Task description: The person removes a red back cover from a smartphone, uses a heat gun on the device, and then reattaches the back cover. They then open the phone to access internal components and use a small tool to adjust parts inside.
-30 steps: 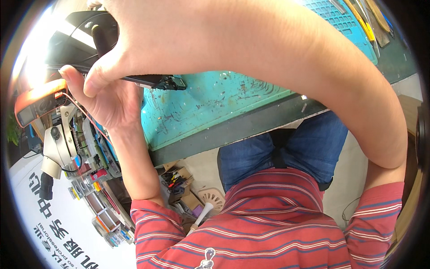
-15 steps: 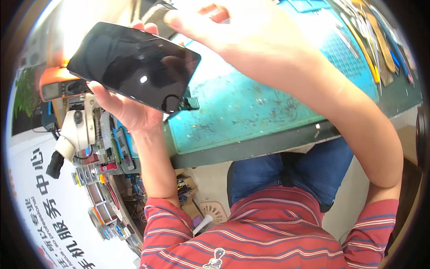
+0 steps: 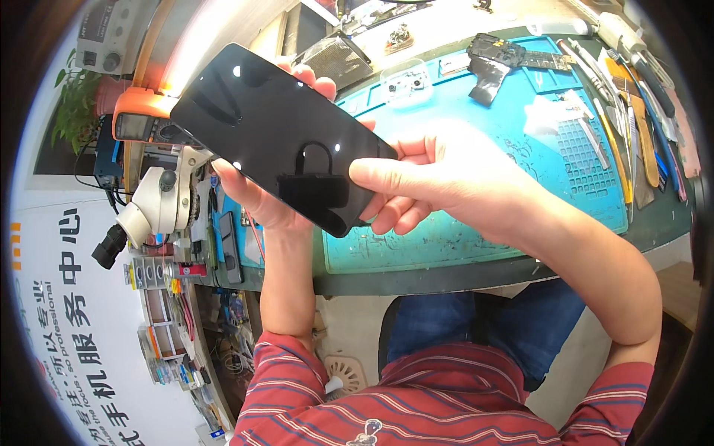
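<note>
A glossy black phone screen (image 3: 268, 134) is held up at a tilt above the near left of the bench, its dark glass facing me and reflecting lights. My left hand (image 3: 260, 197) grips it along its long sides, thumb on the near edge and fingertips curling over the far one. At its lower right end, my right hand (image 3: 439, 178) is closed on it, thumb on the glass and fingers behind. The back of the screen is hidden.
A blue work mat (image 3: 461, 245) covers the bench. Toward its far side lie a black phone part with ribbon-like pieces (image 3: 491, 70) and a small clear box (image 3: 407, 82). Tweezers and other hand tools (image 3: 632, 126) line the right. A microscope (image 3: 163, 197) and orange multimeter (image 3: 137, 123) stand left.
My right hand has come down from above the mat and taken hold of the screen's lower right end. The screen has shifted slightly right. A small dangling piece at that end no longer shows.
</note>
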Available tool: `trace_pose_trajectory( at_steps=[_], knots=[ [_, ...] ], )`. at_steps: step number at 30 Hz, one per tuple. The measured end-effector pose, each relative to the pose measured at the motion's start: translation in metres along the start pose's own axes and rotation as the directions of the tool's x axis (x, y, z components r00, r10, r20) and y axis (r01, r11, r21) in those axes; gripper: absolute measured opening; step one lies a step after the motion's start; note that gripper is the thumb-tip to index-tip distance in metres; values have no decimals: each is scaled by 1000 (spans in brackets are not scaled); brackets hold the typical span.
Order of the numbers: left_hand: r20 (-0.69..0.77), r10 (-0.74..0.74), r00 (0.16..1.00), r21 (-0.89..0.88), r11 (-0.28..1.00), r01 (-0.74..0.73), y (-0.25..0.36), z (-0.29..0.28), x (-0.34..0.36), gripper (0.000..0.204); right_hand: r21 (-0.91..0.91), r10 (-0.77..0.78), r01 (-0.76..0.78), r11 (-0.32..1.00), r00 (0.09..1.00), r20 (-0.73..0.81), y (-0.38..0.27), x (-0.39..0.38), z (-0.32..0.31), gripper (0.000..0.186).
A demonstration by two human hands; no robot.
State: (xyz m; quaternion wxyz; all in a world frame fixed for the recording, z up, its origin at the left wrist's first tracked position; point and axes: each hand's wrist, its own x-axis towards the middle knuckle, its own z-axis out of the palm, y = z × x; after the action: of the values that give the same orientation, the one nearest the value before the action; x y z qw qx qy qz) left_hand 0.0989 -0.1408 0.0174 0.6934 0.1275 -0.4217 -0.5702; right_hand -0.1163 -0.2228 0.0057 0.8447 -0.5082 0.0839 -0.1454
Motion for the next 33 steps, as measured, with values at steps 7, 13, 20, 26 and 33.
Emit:
trace_pose_trajectory(
  at_steps=[7,13,20,26,33],
  knots=[
    [68,4,998,81,997,-9,1,-1,4,107,50,-1,2,999,1000,-9,-1,1,2,41],
    [22,20,1000,146,989,-23,4,-1,3,117,19,-22,22,1000,1000,-1,1,3,1,41],
    [78,-8,997,55,999,3,5,-2,3,108,31,-36,36,999,999,-4,-2,2,2,36],
    [35,23,999,74,997,-25,3,-4,3,118,11,-54,54,998,998,-27,-2,2,2,33],
    [136,57,989,-79,996,-47,4,0,2,121,7,-153,154,988,987,-50,2,1,13,32]
  ],
)
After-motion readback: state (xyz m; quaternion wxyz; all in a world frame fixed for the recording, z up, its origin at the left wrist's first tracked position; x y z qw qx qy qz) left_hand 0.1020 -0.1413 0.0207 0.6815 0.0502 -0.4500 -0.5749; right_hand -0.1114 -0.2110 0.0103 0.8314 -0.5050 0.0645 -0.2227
